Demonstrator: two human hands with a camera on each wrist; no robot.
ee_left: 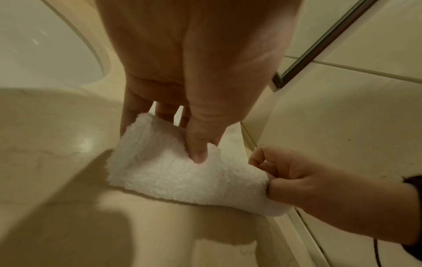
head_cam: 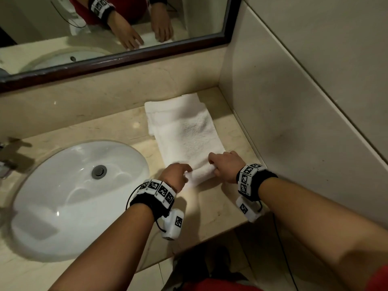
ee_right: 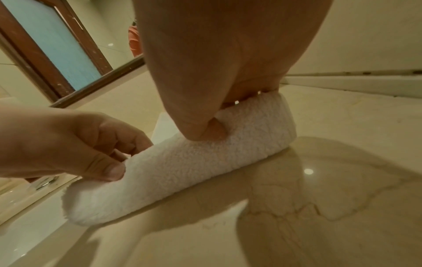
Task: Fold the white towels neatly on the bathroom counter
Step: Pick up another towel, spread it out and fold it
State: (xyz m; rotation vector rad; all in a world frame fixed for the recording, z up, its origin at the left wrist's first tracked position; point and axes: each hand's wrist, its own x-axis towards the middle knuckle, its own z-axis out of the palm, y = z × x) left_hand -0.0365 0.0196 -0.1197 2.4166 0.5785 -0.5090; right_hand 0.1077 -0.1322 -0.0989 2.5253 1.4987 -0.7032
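Note:
A white towel (head_cam: 184, 127) lies as a long strip on the beige counter (head_cam: 117, 129), running from the back wall toward me. Its near end is curled into a small roll (head_cam: 199, 174). My left hand (head_cam: 177, 175) grips the roll's left end, thumb pressed into the terry and fingers curled behind it (ee_left: 198, 148). My right hand (head_cam: 225, 164) grips the right end, thumb and fingers wrapped round the roll (ee_right: 205, 130). In the right wrist view the roll (ee_right: 182, 171) sits on the counter with my left hand (ee_right: 98, 150) pinching its left end.
A white oval sink (head_cam: 79, 198) is sunk into the counter left of the towel. A dark-framed mirror (head_cam: 117, 61) runs along the back. A tiled side wall (head_cam: 294, 122) closes the right. The counter's front edge (head_cam: 210, 238) is just behind my wrists.

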